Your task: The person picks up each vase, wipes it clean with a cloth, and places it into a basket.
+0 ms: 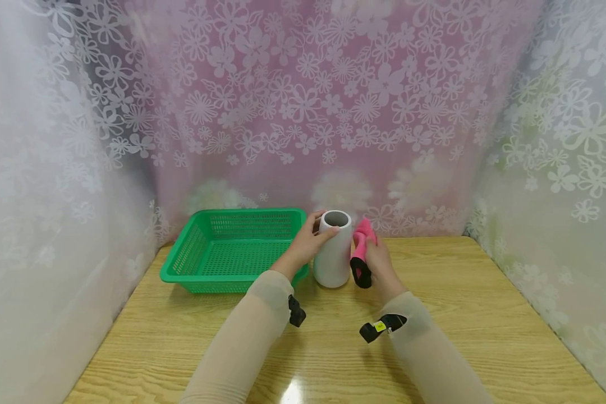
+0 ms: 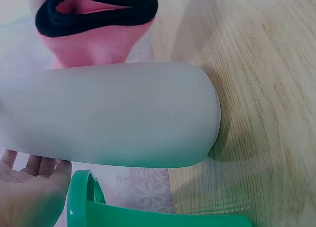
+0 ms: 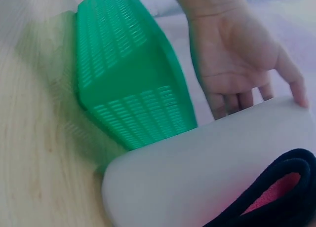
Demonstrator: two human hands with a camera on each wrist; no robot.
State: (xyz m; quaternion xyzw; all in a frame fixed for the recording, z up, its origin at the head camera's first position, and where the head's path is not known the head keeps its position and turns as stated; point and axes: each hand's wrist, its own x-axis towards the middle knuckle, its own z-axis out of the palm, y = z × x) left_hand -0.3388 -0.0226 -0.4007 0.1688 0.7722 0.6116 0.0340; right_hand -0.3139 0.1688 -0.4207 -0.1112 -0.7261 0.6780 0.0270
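Green basket: to the left of the white vase [image 1: 333, 258] and just beside it, its near rim [image 1: 212, 279] facing the person; the left wrist view shows a gap between basket and vase.
Left hand [image 1: 305, 242]: on the vase's upper left side, gripping it, thumb across the front near the mouth, fingers round the back.
Left wrist camera [image 1: 296, 311]: nearer the person than the vase, a little to its left, black, no writing I can make out.
White vase: stands upright on the surface [image 1: 485, 292], long axis vertical, round mouth up; it lies between the two hands, the left one already on it and so the nearer. Its wall looks plain, no brand or lettering on the sides shown.
Pink cloth [image 1: 362, 238]: just right of the vase, held roughly upright, its black band [image 1: 361, 273] at the lower end, folded into a loop; whether it touches the vase I can't tell.
Right hand [image 1: 379, 259]: right of the vase, beyond the cloth, closed round the cloth rather than the vase.
Right wrist camera [image 1: 398, 321]: nearer the person than the vase, to its right, with a yellow label [image 1: 380, 326] whose marks are too small to read.
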